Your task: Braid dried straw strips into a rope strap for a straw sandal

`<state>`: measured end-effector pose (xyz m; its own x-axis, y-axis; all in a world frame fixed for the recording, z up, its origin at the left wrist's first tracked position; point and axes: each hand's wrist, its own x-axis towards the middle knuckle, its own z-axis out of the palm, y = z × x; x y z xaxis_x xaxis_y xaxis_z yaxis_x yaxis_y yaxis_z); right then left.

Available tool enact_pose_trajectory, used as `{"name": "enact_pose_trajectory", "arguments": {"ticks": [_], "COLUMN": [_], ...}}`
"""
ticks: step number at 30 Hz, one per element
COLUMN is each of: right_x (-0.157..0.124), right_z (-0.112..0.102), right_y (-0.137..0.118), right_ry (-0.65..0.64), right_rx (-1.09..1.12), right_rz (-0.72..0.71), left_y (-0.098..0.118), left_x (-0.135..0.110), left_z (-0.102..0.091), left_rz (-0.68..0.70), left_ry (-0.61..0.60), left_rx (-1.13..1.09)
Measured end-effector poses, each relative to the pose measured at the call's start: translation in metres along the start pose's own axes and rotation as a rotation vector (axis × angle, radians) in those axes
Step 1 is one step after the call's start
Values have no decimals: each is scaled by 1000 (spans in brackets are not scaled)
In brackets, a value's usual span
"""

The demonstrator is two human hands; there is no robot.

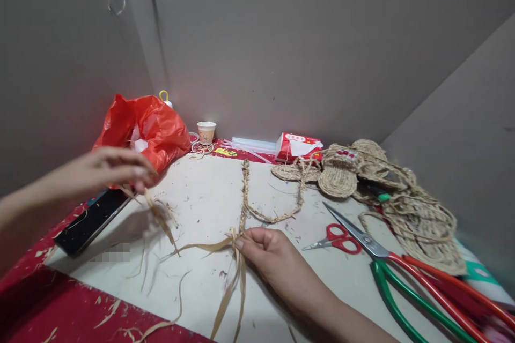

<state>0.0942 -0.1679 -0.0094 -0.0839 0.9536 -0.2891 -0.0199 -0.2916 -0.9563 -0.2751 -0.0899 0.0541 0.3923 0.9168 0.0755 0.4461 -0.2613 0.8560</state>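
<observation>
Straw-coloured fibre is lying across a counter [201, 193] that is wearing a white sheet. The right hand [269, 257] is reaching in from the lower edge, and its fingers [251, 237] are pressing together on the braided straw cord [243, 198], just at the place where the braid is ending and the loose strips [230, 289] are fanning out toward the person. From this pinch the cord is running straight away over the sheet, and a second part of it is curving to the right toward a woven straw oval [338, 181].

The left hand [116, 167] is hovering above the left side of the counter, a little blurred. Its fingers [139, 178] are closing on a straw strip [161, 217], which is hanging down and bending toward the pinch of the right hand.

Under the left hand a black phone [90, 220] is lying at the sheet's edge, and behind it a red plastic bag [148, 126] is sitting against the grey wall. A paper cup [206, 131] is standing near the back wall, and a red and white packet [298, 147] is lying further right.

Just beside the right hand, small red-handled scissors [340, 238] are lying half open. Large shears [406, 278] with green and red handles are crossing close to them, and more woven straw pieces [426, 222] are piling up at the right side
</observation>
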Motion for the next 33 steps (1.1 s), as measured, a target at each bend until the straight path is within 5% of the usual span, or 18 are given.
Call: {"name": "enact_pose_trajectory", "arguments": {"ticks": [2,4,8,13,18,28,33], "right_x": [-1,-1,-3,-3,-3,-3,-3], "right_z": [0,-1,-3,-2,-3,-3,-3], "right_y": [0,-1,-2,-4,-4,-3,-2], "right_ry": [-33,-51,-84,-84,-89,-111,-131], "right_rx": [64,116,147,175,201,206,243], "right_rz": [0,17,61,34,42,78,67], "left_y": [72,106,95,76,70,74,72], "left_x": [62,90,78,65,68,67,66], "left_z": [54,101,148,171,190,172,178], "left_rz": [42,63,110,-167,-318,-262,-242], "left_ry": [-35,-97,-245,-492,-399,-259,-418], "left_rx": [26,69,174,-185,-498,-585,-615]}}
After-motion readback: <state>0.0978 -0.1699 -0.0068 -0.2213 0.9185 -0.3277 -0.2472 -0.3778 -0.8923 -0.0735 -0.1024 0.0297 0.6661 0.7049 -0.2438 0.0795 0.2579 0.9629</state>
